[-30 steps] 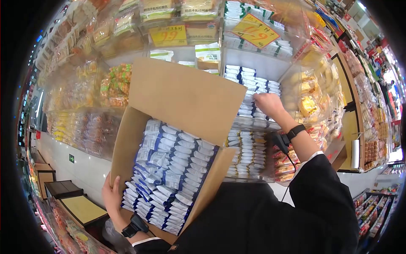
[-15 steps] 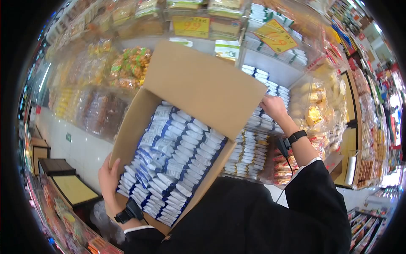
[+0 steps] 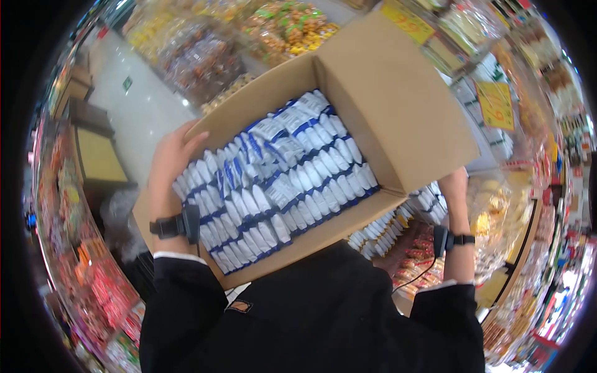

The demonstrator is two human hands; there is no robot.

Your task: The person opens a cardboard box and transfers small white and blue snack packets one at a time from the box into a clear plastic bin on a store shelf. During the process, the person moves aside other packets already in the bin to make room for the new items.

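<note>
A brown cardboard box (image 3: 357,124) is tilted in front of my body, its large flap (image 3: 404,93) raised toward the upper right. Rows of small white-and-blue wrapped packets (image 3: 323,165) fill it, with some lying loose on top. My left hand (image 3: 174,161) grips the box's left wall, the thumb over the rim. My right hand (image 3: 454,186) is at the lower edge of the flap, beside more white packets (image 3: 429,202) in a display bin. The flap hides its fingers, so I cannot see whether they hold anything.
Clear bins hold orange-yellow wrapped snacks (image 3: 289,28) and brown packs (image 3: 199,59) beyond the box. Red packets (image 3: 420,258) lie below my right wrist. A yellow price sign (image 3: 495,105) hangs at right. Tiled floor (image 3: 140,93) shows at upper left.
The box has turned clockwise in view, its flap swinging right. My left hand has moved up along with it, and my right hand has shifted right and down, its fingers now behind the flap.
</note>
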